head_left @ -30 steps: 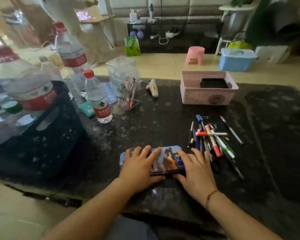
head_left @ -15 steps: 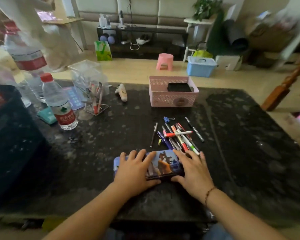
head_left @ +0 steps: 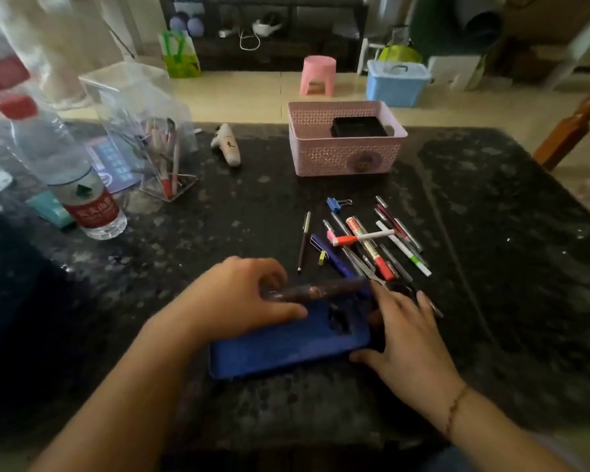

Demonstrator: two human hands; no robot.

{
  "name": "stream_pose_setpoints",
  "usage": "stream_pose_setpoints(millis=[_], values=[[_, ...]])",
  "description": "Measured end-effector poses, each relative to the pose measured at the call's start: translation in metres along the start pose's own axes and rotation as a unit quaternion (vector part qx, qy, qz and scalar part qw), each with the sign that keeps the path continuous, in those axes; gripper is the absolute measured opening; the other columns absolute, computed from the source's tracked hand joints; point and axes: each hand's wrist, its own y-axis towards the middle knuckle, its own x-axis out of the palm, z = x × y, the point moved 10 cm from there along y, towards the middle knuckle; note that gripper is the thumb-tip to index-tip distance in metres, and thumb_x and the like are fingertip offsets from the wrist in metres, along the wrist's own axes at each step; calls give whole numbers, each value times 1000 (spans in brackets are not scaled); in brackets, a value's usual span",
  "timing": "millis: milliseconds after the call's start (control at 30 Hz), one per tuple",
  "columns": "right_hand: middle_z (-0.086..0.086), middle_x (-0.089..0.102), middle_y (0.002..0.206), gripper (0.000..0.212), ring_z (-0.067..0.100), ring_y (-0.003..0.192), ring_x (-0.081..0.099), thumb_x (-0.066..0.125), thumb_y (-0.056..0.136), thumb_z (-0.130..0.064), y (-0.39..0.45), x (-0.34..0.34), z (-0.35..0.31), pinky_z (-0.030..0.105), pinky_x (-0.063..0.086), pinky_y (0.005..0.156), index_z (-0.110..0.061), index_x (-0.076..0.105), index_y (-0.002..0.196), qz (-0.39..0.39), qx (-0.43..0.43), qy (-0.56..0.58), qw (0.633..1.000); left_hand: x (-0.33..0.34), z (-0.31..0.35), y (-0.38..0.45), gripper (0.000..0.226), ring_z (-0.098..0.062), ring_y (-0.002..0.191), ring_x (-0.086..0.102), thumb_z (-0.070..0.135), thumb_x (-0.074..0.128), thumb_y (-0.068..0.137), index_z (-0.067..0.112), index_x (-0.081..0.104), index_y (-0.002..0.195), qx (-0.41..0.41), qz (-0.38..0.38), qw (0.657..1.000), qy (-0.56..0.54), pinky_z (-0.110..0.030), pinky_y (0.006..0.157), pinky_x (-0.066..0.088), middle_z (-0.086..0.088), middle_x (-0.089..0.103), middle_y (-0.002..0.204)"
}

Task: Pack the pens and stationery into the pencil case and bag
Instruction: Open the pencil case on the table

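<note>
Both hands are on the pencil case (head_left: 286, 338) at the lower centre of the head view. Left hand (head_left: 239, 301) has its grip closed around the raised lid (head_left: 321, 290), thumb lying on the blue inside of the case and fingers curled over the lid's far edge. Right hand (head_left: 406, 338) holds the case's right end in a loose, half-open grip, thumb at the near corner and fingers spread past the far corner, touching the nearest pens. The case lies open on the dark speckled table (head_left: 491, 301), its blue tray facing up; motion blur hides what is inside.

Just beyond the case, right of centre, lies a heap of pens (head_left: 372, 243), with a red-and-white marker (head_left: 358, 238) laid across the others, a blue binder clip (head_left: 336, 203) at the far end and a thin dark pen (head_left: 304, 241) apart to the left. Further up sits a pink basket (head_left: 344, 155) with a black object inside. At the left of the frame stand a water bottle (head_left: 82, 185) with a red label and a clear holder (head_left: 157, 158) with a few pens in it.
</note>
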Motion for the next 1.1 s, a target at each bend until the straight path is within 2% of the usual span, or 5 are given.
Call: stream_pose_setpoints(millis=[233, 367, 500, 733, 1100], values=[[-20, 49, 131, 63, 11, 139, 21, 57, 79, -61, 1, 7, -7, 46, -4, 116, -41, 39, 136, -53, -54, -107, 991, -53, -47, 9, 22, -16, 92, 64, 27, 69, 80, 30, 66, 102, -36, 306, 951, -16, -34, 77, 51, 8, 69, 97], [-10, 57, 122, 60, 23, 125, 43, 38, 73, -76, 3, 4, -49, 53, 25, 108, -38, 57, 117, -33, -168, -184, 968, -30, -69, 24, 35, -18, 104, 60, 7, 67, 80, 20, 68, 113, -5, 298, 952, -64, -22, 92, 39, 0, 66, 112], [-11, 22, 147, 81, 17, 136, 15, 51, 73, -74, 17, 33, -103, 35, 13, 115, -40, 23, 141, -138, -283, -119, 942, -26, -72, 29, 40, -18, 104, 60, -1, 66, 78, 17, 68, 114, 2, 287, 953, -93, -20, 93, 37, -3, 67, 112], [-5, 29, 136, 103, 18, 123, 28, 74, 64, -60, 23, 42, -123, 39, 31, 104, -28, 17, 145, -162, -313, -137, 926, -26, -83, 27, 38, 4, 84, 58, -2, 62, 81, 34, 67, 92, -24, 217, 964, -149, -4, 72, 37, 20, 64, 91], [7, 33, 123, 62, 27, 108, 33, 70, 77, -27, -6, 64, -135, 43, 30, 77, -12, 36, 126, -241, -283, -169, 913, 9, -72, 25, 11, 0, 83, 60, 31, 64, 85, 35, 68, 94, 10, 17, 998, -52, -19, 75, 48, 15, 66, 89]])
